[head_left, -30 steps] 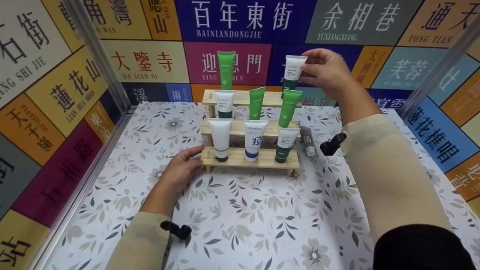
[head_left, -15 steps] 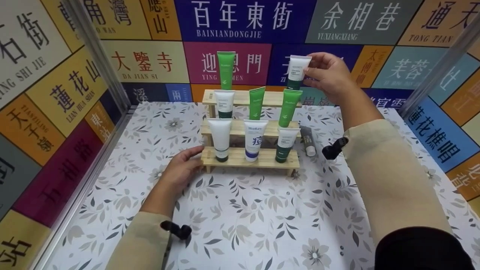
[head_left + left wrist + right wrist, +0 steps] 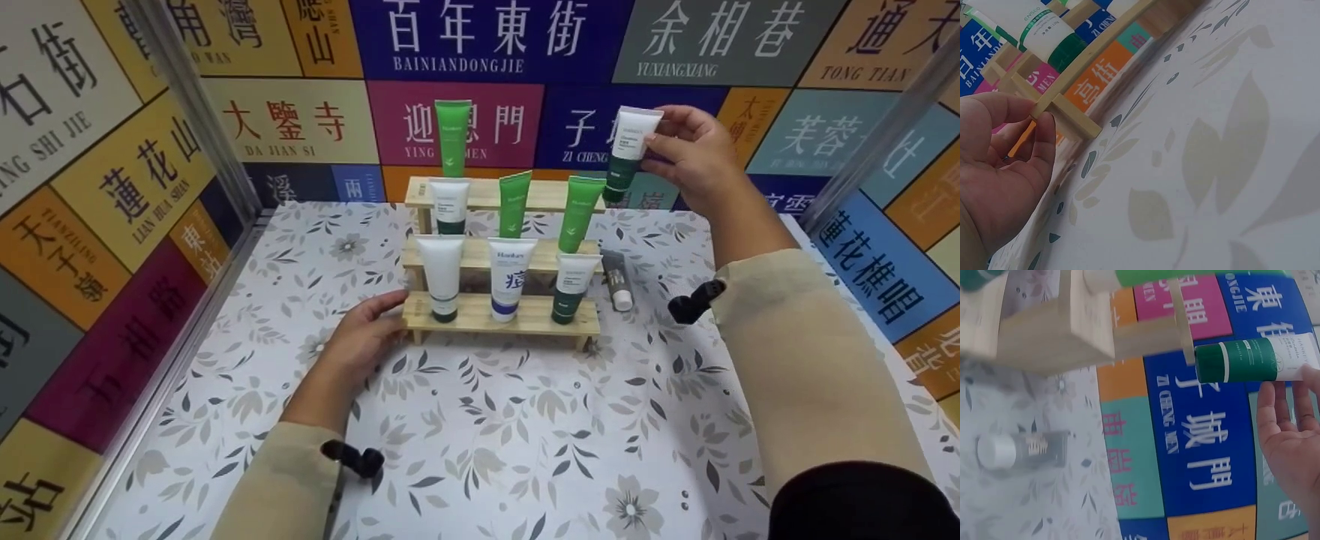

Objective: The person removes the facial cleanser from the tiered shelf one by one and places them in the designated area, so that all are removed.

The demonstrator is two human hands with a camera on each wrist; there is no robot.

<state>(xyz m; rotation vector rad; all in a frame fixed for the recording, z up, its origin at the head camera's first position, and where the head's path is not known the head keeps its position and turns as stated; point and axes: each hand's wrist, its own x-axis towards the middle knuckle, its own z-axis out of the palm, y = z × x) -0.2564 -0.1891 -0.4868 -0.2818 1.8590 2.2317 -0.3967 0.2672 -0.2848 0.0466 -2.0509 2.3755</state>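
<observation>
- The left hand (image 3: 366, 334), in a pale sleeve, pinches the front left corner of a tiered wooden rack (image 3: 472, 311) between thumb and fingers.
- Under the rack spreads a white table (image 3: 495, 424) printed with grey leaves and flowers.
- The lowest shelf carries three upright tubes: a plain white one (image 3: 441, 270), a blue-capped one (image 3: 510, 277) and a short white-and-green one (image 3: 575, 289).
- A grey tube (image 3: 616, 277) lies on the table beside the rack's right end.
- The middle shelf bears another white-and-green tube (image 3: 450, 204) and two green ones (image 3: 514, 204).
- On the top shelf, at its left, stands a tall green tube (image 3: 452, 139).
- The right hand (image 3: 694, 146) is clamped, thumb against fingers, on the white end of a white-and-dark-green tube (image 3: 630, 150); it hangs cap down, slightly tilted, just beyond the top shelf's right end.
- Behind everything rises a wall (image 3: 487, 41) of coloured panels lettered in Chinese characters.
</observation>
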